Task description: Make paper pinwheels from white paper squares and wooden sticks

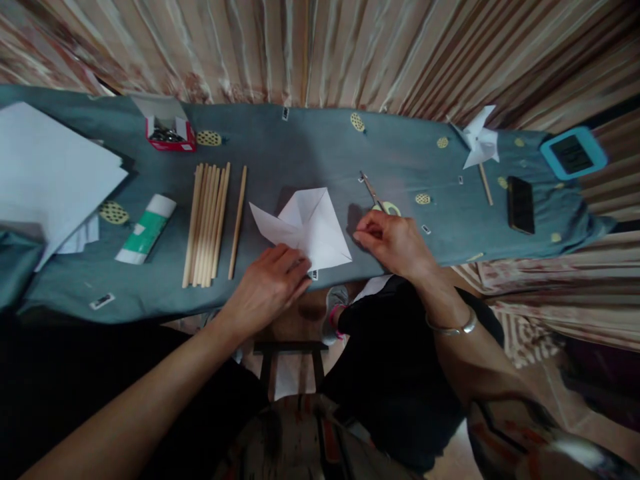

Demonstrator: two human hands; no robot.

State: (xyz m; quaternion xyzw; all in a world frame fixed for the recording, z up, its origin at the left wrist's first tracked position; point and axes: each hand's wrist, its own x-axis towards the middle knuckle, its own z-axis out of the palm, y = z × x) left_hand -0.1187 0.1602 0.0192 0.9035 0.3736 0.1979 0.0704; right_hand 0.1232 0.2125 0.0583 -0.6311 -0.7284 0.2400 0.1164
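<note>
A white sheet of paper (325,233), cut and partly folded, lies in front of me with one flap raised at its left. My left hand (275,277) is closed on its lower left part, fingers curled at the folded corner. To the right of the paper, my right hand (393,240) is closed in a pinch; whatever its fingertips hold, if anything, is too small to make out. Just behind that hand lie scissors (371,190) with pale handles, partly covered by the fingers. A single wooden stick (238,223) rests left of the paper.
Several wooden sticks (206,227) lie grouped at the left, near a green and white tube (147,229), a red box (171,137) of small metal pieces and stacked white paper (55,167). At right are a paper pinwheel (481,138), a black phone (521,205) and a blue-framed device (574,153).
</note>
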